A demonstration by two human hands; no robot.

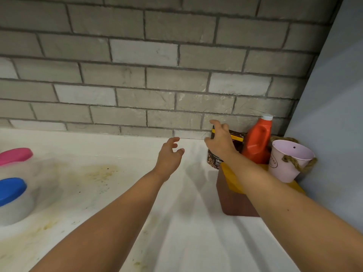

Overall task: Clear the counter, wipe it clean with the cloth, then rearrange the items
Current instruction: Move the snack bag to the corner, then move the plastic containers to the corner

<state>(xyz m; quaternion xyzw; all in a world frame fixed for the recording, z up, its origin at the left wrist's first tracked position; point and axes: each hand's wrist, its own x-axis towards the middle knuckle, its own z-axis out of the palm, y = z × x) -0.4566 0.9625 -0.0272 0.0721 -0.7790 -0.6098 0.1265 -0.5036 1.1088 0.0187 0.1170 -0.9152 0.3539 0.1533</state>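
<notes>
1. dark packet is noted upright at the back of the worktop, just beside a red bottle.
2. right hand is found nearer, its fingers spread at the packet's top; nothing is gripped, and contact cannot be told.
3. left hand is held open, left of the packet.
4. the packet's middle is hidden by the right hand; no cloth is seen.

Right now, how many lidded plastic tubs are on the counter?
2, both at the counter left edge: the pink-lidded tub farther back, the blue-lidded tub nearer the camera. Others may lie outside the frame.
</notes>
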